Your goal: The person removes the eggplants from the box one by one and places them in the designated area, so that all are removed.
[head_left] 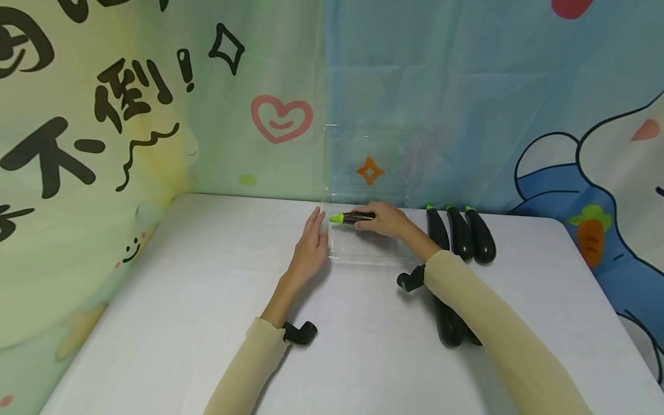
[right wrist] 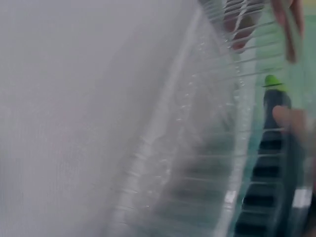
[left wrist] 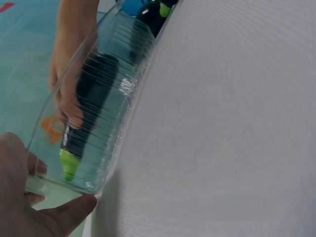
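Observation:
A dark eggplant point(head_left: 363, 217) with a bright green stem end is gripped by my right hand point(head_left: 386, 219), lying low over a clear plastic container point(head_left: 370, 259). Its stem points left. The container's clear lid point(head_left: 394, 135) stands up at the back. My left hand point(head_left: 310, 248) rests against the container's left end with fingers extended. Through the clear wall in the left wrist view, the eggplant point(left wrist: 94, 94) shows under the right hand's fingers. The right wrist view is blurred, with the ribbed wall in front of the eggplant point(right wrist: 266, 163).
Three eggplants point(head_left: 460, 233) lie side by side just right of the container. More eggplants point(head_left: 447, 325) lie nearer, partly hidden beneath the right forearm. A printed cloth backdrop point(head_left: 441, 86) hangs behind the white table point(head_left: 207, 300).

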`<state>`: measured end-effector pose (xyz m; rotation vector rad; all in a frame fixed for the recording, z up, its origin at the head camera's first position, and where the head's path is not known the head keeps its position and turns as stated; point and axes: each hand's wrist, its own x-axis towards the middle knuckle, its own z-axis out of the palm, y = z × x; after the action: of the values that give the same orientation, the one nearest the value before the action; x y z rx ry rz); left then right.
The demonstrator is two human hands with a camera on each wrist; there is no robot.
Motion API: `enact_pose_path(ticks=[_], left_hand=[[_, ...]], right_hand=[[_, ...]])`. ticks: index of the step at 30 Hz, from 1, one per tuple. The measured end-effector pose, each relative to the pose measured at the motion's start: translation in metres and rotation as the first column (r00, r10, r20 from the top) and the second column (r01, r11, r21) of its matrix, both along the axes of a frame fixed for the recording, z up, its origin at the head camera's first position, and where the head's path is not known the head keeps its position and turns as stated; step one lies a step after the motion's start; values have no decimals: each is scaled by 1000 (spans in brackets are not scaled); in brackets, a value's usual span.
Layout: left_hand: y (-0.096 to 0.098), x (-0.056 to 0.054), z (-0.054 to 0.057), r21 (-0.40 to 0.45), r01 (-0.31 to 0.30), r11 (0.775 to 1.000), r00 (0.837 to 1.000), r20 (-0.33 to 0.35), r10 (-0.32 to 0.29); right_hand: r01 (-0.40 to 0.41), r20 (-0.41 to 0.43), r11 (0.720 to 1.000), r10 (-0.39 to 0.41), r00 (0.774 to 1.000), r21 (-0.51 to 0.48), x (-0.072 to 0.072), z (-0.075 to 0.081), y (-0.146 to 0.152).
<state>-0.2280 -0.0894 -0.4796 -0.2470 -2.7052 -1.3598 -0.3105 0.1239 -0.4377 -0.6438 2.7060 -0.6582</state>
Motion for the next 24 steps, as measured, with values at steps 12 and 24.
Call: enact_pose_path(ticks=[12,24], left_hand=[[0,-1,-1,13,-1,1000,1000,7,1],[0,-1,-1,13,2,1000,1000,5,-2]], right_hand=[[11,-77,998,-7,997,55,9,14,15],[62,-194,998,-64,979,-16,23,20,12]])
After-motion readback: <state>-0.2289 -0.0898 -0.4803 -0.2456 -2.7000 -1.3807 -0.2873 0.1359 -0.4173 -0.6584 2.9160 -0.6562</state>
